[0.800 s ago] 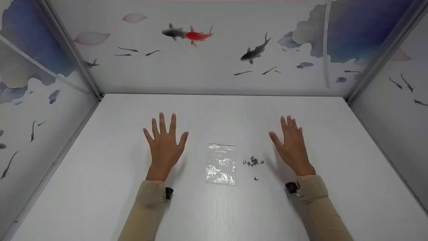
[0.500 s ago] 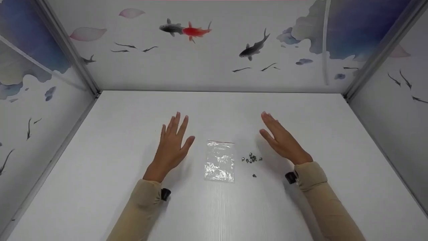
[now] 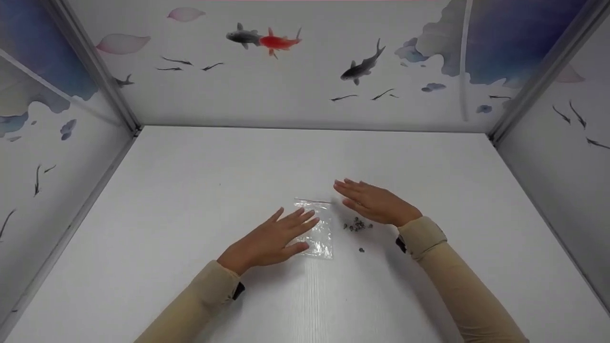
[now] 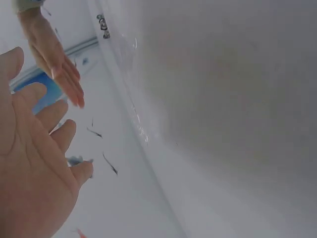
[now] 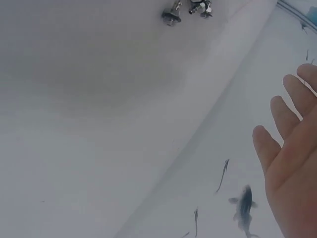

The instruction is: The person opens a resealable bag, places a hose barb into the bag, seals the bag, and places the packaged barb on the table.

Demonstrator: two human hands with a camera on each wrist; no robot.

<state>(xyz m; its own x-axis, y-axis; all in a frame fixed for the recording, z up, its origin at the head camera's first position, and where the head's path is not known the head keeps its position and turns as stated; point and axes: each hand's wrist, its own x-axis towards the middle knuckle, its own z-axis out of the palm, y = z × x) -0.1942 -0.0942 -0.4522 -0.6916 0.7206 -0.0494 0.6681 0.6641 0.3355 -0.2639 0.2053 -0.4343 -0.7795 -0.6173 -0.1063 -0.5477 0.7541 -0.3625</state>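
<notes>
A clear zip-lock bag (image 3: pixel 321 240) lies flat on the white table, partly hidden beneath my left hand (image 3: pixel 271 238). That hand hovers over the bag's left side with its fingers spread and holds nothing. My right hand (image 3: pixel 379 202) hangs just behind a small cluster of metal screws (image 3: pixel 356 225), fingers extended toward the bag's top edge and palm free. One loose screw (image 3: pixel 361 250) lies apart, nearer the front. In the right wrist view, screws (image 5: pixel 172 15) with wide heads show at the top, away from the open palm (image 5: pixel 297 183).
White panels printed with fish and blue patches enclose the table (image 3: pixel 190 162) at the back and both sides. The back panel (image 3: pixel 305 105) meets the tabletop along a straight edge. A dark wrist device (image 3: pixel 238 290) sits at my left cuff.
Both hands have moved inward from the two sides. The left has come over the bag, and the right has swung left, nearer the screws. Bag and screws lie as before.
</notes>
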